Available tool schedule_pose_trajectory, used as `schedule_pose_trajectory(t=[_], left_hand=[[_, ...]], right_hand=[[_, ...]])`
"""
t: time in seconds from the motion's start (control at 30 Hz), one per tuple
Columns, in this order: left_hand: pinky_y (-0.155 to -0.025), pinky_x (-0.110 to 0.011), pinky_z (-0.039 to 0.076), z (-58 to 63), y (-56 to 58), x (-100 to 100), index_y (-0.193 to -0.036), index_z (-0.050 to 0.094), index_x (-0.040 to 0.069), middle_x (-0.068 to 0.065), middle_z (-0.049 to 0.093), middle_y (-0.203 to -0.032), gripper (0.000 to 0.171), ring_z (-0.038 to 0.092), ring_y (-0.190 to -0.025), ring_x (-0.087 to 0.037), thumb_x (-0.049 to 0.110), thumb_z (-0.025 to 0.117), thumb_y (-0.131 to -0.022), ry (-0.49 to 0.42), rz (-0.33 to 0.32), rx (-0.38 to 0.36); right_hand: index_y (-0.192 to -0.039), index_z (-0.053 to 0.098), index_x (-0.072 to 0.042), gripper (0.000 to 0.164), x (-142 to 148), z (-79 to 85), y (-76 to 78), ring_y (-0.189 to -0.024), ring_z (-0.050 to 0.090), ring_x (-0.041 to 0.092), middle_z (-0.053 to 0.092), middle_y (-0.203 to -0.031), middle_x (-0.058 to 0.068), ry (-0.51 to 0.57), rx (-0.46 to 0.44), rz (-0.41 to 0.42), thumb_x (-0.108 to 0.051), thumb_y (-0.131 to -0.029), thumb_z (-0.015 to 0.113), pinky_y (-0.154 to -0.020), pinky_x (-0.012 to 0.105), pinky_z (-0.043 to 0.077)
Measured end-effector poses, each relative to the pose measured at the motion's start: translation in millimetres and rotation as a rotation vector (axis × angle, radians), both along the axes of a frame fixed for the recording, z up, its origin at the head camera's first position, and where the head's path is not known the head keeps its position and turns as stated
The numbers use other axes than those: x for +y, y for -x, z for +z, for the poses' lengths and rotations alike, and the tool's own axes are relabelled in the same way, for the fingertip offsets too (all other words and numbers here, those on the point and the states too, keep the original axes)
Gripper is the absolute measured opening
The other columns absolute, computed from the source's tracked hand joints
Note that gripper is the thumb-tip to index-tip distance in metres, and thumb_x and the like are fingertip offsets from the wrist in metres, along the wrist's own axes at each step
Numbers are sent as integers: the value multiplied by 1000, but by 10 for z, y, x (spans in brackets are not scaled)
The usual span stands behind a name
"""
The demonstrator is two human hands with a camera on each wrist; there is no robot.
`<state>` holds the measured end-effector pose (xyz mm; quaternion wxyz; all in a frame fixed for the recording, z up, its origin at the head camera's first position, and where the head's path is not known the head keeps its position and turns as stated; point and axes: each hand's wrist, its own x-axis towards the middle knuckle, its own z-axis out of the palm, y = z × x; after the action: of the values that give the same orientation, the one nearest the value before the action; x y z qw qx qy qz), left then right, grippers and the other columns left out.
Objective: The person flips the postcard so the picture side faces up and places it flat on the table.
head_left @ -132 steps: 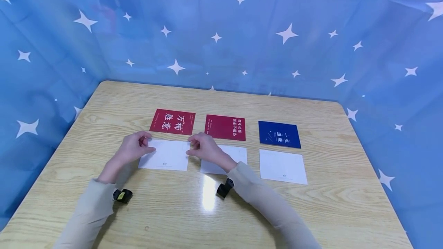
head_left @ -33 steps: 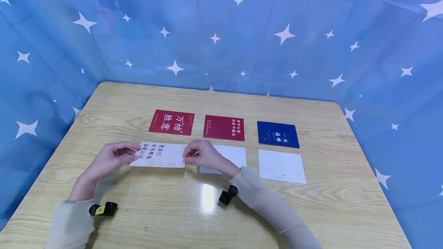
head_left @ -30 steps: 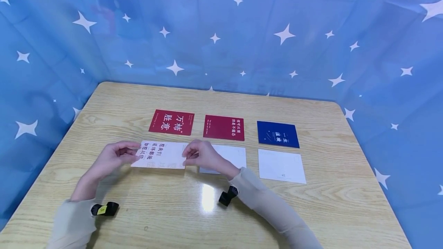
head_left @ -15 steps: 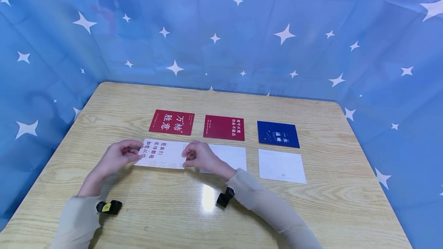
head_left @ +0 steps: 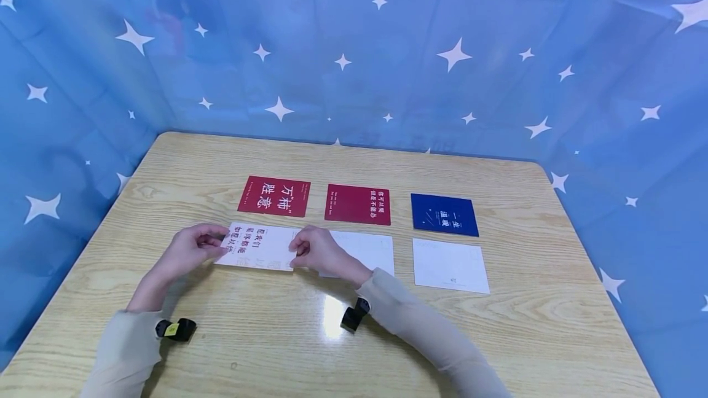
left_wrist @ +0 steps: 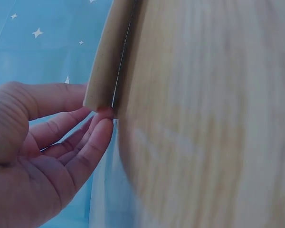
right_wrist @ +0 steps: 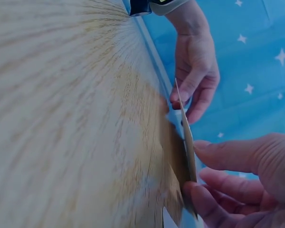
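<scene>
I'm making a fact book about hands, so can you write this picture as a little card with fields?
Left hand: pinches the left end of a white card with dark writing
Right hand: pinches the right end of that same card
Far row, left to right: first red card, second red card, blue card
Near row, right of the held card: partly covered white card, fully visible white card
Table: wood-patterned
Backdrop: blue with white stars
</scene>
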<state>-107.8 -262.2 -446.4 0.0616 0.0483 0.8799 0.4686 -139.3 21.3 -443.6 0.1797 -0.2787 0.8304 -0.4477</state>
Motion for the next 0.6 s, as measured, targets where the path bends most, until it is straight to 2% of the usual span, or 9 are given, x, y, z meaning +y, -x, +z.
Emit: schedule_pose_trajectory(t=[0.43,0.6], left_hand=[[-55,-24,44,19,17,27,-108,63,-8,-17,60,-94,37,53,-72,-18,-3,73,-73,93,-28,27],[-55,-23,43,25,20,40,-104,64,-7,-20,58,-103,35,52,-70,-17,-5,73,-70,127,-48,48]], right_hand=[[-90,70,0,20,-55,61,30,-73,54,8,59,-83,4,-114,-56,-30,-5,-72,79,-66,16,46],[-92,70,1,23,-66,75,28,-70,53,5,60,-86,4,-142,-70,-41,-5,-72,79,-65,16,46]])
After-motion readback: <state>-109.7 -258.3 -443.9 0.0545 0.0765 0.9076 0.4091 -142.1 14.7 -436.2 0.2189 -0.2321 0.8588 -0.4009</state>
